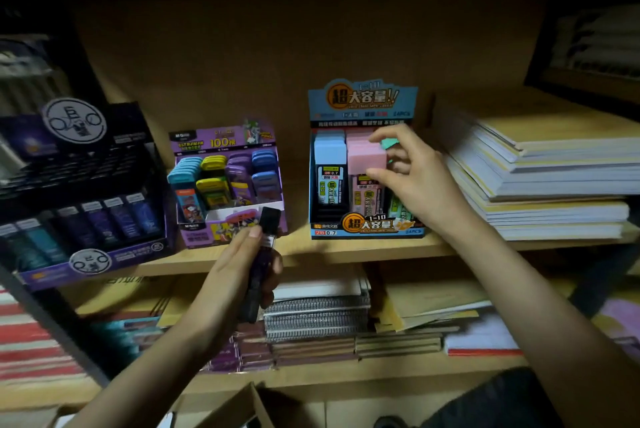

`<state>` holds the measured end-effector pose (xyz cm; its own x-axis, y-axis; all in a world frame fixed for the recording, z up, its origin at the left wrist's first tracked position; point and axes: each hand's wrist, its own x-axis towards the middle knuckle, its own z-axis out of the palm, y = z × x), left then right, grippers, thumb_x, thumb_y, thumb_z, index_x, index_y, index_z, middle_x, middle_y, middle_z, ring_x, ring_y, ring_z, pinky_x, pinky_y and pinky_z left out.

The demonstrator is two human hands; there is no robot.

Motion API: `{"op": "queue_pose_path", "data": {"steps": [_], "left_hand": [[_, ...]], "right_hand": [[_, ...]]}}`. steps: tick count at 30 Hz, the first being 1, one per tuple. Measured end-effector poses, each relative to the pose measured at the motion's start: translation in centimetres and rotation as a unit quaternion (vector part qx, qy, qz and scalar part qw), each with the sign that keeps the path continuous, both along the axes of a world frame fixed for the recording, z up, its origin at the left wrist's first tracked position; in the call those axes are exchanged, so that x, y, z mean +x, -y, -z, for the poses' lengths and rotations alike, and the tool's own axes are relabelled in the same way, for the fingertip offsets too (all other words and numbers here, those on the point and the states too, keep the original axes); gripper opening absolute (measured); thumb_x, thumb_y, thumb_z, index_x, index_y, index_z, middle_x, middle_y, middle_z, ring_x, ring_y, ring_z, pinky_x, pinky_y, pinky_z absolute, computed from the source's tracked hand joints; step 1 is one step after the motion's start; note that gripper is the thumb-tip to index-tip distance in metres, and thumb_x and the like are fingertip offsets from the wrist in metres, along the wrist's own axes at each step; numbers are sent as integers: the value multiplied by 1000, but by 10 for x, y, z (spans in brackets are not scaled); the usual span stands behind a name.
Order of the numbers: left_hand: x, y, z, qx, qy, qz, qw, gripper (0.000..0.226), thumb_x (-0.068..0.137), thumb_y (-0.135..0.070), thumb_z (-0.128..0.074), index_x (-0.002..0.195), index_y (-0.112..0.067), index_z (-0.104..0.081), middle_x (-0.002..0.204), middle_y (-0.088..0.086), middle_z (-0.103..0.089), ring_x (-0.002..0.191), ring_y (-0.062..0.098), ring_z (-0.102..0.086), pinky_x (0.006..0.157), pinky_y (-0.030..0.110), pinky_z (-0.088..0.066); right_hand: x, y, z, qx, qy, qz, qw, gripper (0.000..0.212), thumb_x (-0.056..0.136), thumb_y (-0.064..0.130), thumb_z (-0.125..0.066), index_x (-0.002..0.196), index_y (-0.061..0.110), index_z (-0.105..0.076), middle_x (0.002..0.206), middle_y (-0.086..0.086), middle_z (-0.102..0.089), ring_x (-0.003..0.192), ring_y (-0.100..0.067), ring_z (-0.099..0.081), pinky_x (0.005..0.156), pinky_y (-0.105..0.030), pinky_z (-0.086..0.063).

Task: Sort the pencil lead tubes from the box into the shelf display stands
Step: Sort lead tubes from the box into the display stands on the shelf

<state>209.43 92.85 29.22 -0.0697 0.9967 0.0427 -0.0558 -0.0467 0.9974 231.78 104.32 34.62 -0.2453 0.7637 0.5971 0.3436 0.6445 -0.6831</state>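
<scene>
While left hand grips dark tubes, right fingers pinch pink tube

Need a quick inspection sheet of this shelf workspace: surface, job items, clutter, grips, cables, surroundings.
surface: wooden shelf, the upper of two visible levels.
job's things: blue stand with blue, pink and green tubes; purple stand with mixed colours; dark stand at left; pink tube at the blue stand's middle column; dark tube in hand.
clutter: paper stack right of the blue stand; spiral notebooks on the lower level.
grips: left hand holds the dark tube; right hand pinches the pink tube.
cables: nothing seen.
surroundings: cardboard box below, partly in view; dim light.
</scene>
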Motion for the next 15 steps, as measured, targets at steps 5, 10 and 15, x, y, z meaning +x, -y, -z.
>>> {"op": "queue_pose_path", "data": {"steps": [5, 10, 15], "left_hand": [[-1, 2, -2, 10, 30, -4, 999, 28, 98, -35, -36, 93, -9, -44, 63, 2, -58, 46, 12, -45, 43, 22, -40], [-8, 5, -4, 9, -15, -77, 997, 24, 96, -32, -42, 97, -18, -62, 83, 3, -67, 75, 14, -63, 73, 29, -47], [-33, 19, -14, 61, -91, -95, 989, 27, 92, -28, -46, 101, -12, -66, 100, 7, -70, 95, 15, -65, 89, 32, -48]], "right_hand": [[-5, 1, 5, 127, 142, 95, 977, 22, 82, 5, -68, 102, 5, -61, 102, -10, -60, 89, -20, -56, 78, -22, -42], [-8, 1, 5, 159, 231, 164, 946, 24, 83, -3, -62, 107, -2, -63, 114, -15, -51, 108, -27, -46, 92, -29, -37], [-37, 21, -2, 209, 178, 150, 950, 21, 84, 2, -61, 105, 5, -65, 111, -12, -54, 103, -27, -50, 85, -35, -43]]}}
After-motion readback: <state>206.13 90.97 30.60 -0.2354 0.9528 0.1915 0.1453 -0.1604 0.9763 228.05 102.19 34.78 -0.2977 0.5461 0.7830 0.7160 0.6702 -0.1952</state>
